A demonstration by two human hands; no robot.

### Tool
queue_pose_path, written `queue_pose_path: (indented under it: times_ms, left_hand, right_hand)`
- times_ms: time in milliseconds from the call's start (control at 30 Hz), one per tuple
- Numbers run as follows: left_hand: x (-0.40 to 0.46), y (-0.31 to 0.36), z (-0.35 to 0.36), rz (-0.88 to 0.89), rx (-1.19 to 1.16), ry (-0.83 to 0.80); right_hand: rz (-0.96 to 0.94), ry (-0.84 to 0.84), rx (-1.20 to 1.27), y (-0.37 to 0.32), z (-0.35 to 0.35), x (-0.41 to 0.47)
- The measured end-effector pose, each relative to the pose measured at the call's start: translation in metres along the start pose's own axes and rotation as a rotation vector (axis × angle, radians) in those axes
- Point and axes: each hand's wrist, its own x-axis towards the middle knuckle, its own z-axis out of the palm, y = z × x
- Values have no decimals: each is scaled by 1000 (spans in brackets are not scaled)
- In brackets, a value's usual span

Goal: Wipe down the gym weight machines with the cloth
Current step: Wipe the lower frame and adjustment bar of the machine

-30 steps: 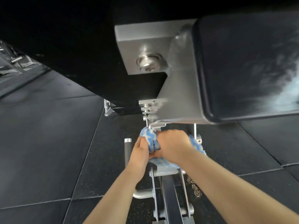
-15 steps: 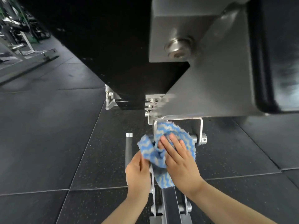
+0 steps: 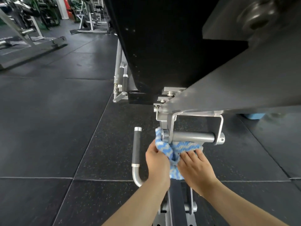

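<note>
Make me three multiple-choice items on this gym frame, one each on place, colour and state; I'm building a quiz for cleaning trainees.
1. Where is the cloth?
A. on the floor
B. just under the grey bar
C. draped over the black pad

2. What colours is the cloth?
A. blue and white
B. red
C. plain green

3. What is the left hand doing?
A. hanging free
B. holding the grip
C. gripping the cloth

Answers:
1 B, the cloth bunches below the bar at its left end.
2 A, it shows blue and white zigzag stripes.
3 C, its fingers curl round the cloth's left side, while the right hand presses on the cloth with fairly straight fingers.
</note>
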Motion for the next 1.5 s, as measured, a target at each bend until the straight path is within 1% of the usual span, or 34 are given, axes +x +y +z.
queue_pose_path:
  times_ms: [33,100,167,200,233,267,300,333,367,400,433,467,500,533,567,633,667,700,733,800,867,967,1033,1100,1133,1200,1267,1400,1500]
  left_hand:
    - [2,-1,6,-33,14,-37]
    - [8,-8,7,-52,93,-95]
    - [18,-26,-3,-48,289,-161]
    - [23,-36,-10,-54,418,-195]
    - [24,-45,-17,-65,527,-225]
    - [23,-52,-21,-74,578,-247]
    - [22,-57,-23,-68,579,-260]
    - [19,-57,-22,-36,552,-264]
    - [16,-56,-20,-1,516,-261]
    - [13,-51,-16,36,462,-258]
    - [11,-45,-13,55,391,-261]
    - [8,-38,-8,63,302,-268]
    - [7,-30,-4,58,224,-271]
    - [5,-23,1,48,172,-265]
    - [7,-18,5,23,156,-248]
    - [10,-11,11,-45,164,-222]
    - [12,-8,12,-78,180,-218]
    - [16,-8,13,-107,203,-211]
    - [21,-6,13,-143,211,-200]
    - [31,-10,13,-185,252,-192]
    - [36,-14,11,-178,295,-207]
    - [45,-25,6,-185,354,-227]
    - [47,-35,4,-220,419,-209]
    - [47,-47,5,-286,500,-176]
    - [46,-49,6,-333,515,-152]
    - [42,-52,8,-349,474,-108]
    - [39,-55,9,-319,371,-127]
    - [26,-43,13,-157,220,-201]
    - [20,-27,16,-61,206,-239]
  right_hand:
    - [-8,-44,-7,1,3,1]
    - [0,-205,17,0,7,-1]
    - [-60,-373,56,-4,10,-9]
    - [-109,-497,55,-4,12,-16]
    - [-117,-605,30,-5,11,-22]
    - [-63,-650,22,-6,10,-27]
    - [26,-670,70,-7,13,-35]
    - [128,-657,139,-12,14,-43]
    - [221,-580,189,-19,16,-51]
    - [338,-453,264,-23,16,-53]
    - [459,-334,404,-26,16,-52]
    - [632,-166,602,-28,10,-43]
    - [855,-58,879,-25,0,-29]
    - [1027,15,1168,-19,-13,-13]
    - [1176,94,1395,-9,-24,2]
    - [1396,295,1681,6,-41,23]
    - [1471,360,1803,9,-45,29]
    - [1509,386,1891,12,-48,32]
    - [1525,382,1926,13,-48,34]
    - [1504,300,1943,13,-37,31]
    - [1457,167,1932,15,-24,28]
    - [1489,-112,1826,15,-7,24]
    - [1538,-272,1651,12,3,24]
    - [1552,-417,1513,11,12,21]
    - [1567,-448,1503,10,17,20]
    - [1623,-394,1558,7,19,20]
    - [1727,-272,1703,3,13,23]
    - [1738,68,2015,-1,-13,26]
    - [1779,221,2209,-5,-31,31]
